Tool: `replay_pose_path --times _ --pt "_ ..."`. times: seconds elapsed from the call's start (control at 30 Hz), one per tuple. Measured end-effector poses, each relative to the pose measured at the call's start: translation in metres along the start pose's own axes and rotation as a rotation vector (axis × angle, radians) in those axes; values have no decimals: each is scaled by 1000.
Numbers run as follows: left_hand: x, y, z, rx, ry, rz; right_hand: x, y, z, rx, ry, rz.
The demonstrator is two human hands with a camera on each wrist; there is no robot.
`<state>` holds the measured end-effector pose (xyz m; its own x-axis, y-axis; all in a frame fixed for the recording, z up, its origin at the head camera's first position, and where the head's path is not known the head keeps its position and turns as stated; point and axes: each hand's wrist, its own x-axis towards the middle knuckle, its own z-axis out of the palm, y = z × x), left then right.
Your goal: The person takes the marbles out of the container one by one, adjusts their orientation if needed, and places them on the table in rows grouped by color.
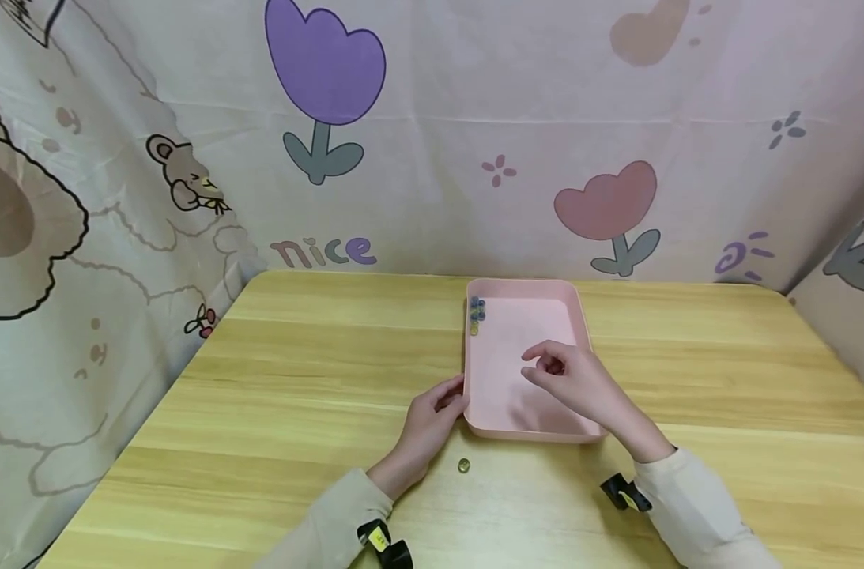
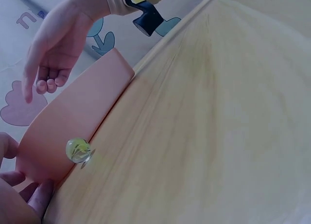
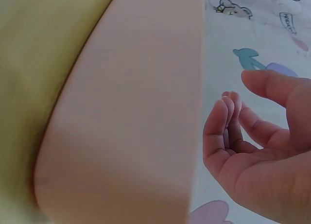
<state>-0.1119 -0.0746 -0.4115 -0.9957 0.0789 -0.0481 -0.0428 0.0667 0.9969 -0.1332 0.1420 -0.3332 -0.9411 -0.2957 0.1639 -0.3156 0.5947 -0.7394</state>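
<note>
A shallow pink tray point(image 1: 527, 435) stands on the table, its back edge near the hanging cloth. My left hand point(image 1: 426, 429) rests at its front left corner, fingertips and thumb touching the outer wall. Above the tray is my right hand point(image 1: 570, 379), fingers loosely curved, thumb apart from them and nothing between. Several small glass marbles, blue ones point(image 1: 479, 307) and a yellow one point(image 1: 473, 329), lie along the left wall inside. A clear marble with a yellow-green swirl point(image 2: 78, 150) sits on the table before the tray's front wall.
The wooden table point(image 1: 318, 356) extends to both sides of the tray. A cloth printed with flowers point(image 1: 446, 158) hangs behind it and at its sides. Each sleeve carries a black wrist camera, one of them the right camera point(image 1: 626, 494).
</note>
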Motion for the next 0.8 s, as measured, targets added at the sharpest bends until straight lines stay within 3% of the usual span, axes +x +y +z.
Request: replay_pose_path --times 0.57,0.8 --pt "2 1 0 -2 9 -6 11 9 0 -43 -35 15" --pt "1 0 0 -2 13 -5 18 10 -3 -95 -96 4"
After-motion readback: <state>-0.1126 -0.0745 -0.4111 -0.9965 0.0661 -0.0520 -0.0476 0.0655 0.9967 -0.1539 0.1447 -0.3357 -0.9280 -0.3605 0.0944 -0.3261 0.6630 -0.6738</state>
